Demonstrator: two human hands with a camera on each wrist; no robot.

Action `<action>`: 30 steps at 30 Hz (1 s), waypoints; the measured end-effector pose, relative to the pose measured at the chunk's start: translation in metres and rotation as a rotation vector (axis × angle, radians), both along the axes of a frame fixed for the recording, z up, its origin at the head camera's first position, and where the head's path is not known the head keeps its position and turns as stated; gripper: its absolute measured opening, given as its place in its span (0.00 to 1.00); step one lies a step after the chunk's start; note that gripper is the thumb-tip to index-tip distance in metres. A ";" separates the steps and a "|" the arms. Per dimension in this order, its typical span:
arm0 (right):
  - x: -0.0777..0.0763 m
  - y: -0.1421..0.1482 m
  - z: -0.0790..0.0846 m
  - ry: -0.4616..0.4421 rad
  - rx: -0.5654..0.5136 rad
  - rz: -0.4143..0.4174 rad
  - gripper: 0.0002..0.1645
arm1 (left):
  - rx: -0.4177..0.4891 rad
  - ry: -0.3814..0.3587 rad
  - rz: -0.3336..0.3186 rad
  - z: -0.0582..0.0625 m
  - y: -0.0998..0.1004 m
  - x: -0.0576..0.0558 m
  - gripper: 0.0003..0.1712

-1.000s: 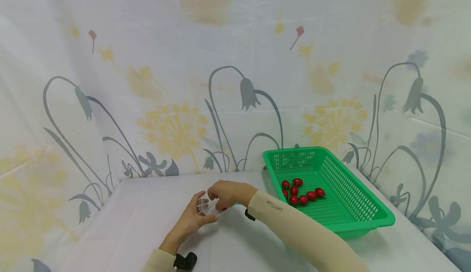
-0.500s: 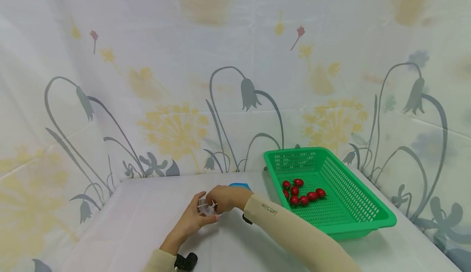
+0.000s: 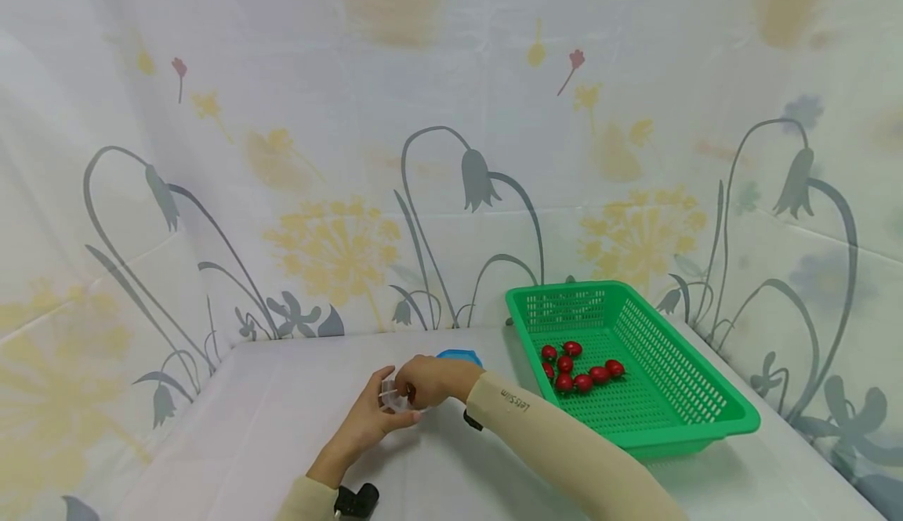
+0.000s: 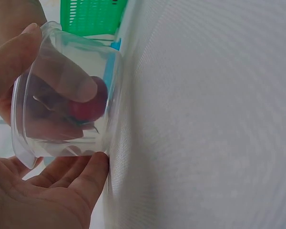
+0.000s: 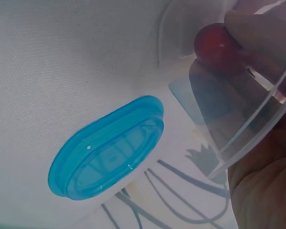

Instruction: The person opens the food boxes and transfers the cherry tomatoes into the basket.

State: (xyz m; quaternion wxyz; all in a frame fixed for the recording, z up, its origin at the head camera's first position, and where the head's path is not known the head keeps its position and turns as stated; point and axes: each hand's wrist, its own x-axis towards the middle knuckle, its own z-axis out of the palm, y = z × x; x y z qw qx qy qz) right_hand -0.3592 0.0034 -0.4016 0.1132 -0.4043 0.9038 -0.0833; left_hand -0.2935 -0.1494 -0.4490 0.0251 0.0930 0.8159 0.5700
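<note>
My left hand (image 3: 370, 417) holds a clear plastic container (image 4: 81, 43) from the side, thumb on one side of it and fingers round the other. The fingers of my right hand (image 3: 430, 378) reach down inside the container. Between thumb and fingertips they pinch a red cherry tomato (image 5: 217, 47), its small dark stem showing. Through the clear wall in the left wrist view, the tomato appears low, near the container's base. Behind my right wrist a blue oval lid (image 5: 109, 148) lies on the white tabletop.
At the right stands a green perforated plastic basket (image 3: 734, 419). Several cherry tomatoes (image 3: 599, 375) lie towards its left side. A white flower-printed sheet (image 3: 339, 153) hangs behind the table and at both sides.
My right hand has shifted slightly left and lowered the tomato into the container, uncovering more of the blue lid. Over the last half second both hands stay nearly still.
</note>
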 end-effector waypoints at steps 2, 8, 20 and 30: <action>0.000 0.000 0.002 0.002 -0.006 0.002 0.11 | 0.002 0.002 -0.002 0.000 0.000 0.000 0.55; -0.001 0.002 0.013 0.000 -0.049 0.023 0.10 | 0.004 -0.007 0.001 0.001 0.001 0.000 0.54; 0.007 0.033 0.060 0.023 -0.088 -0.015 0.09 | -0.025 -0.011 -0.009 0.001 0.002 0.001 0.55; 0.016 0.102 0.098 0.066 -0.166 -0.093 0.12 | -0.058 -0.005 0.021 -0.001 0.003 -0.001 0.55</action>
